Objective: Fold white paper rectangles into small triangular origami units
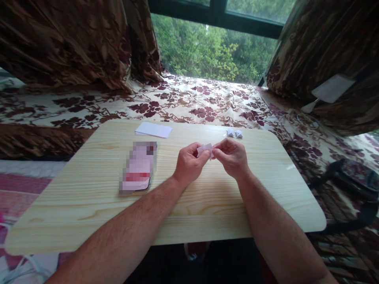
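Over the middle of the table, my left hand [191, 161] pinches a small piece of folded white paper [205, 149] between thumb and fingers. My right hand [232, 156] meets it from the other side, thumb and fingertips closed on the paper's right edge. Fingers cover part of the folds. Just beyond my right hand, two small folded paper shapes [235, 134] stand side by side. A short stack of white paper strips [154, 129] lies at the far left of the table.
The light wood-grain table [89, 213] has rounded corners. A phone [138, 165], partly pixelated, lies on its left half. Behind are a flower-patterned cloth ledge [201, 100], curtains [89, 39] and a window. A dark chair-like object [355, 181] stands at the right.
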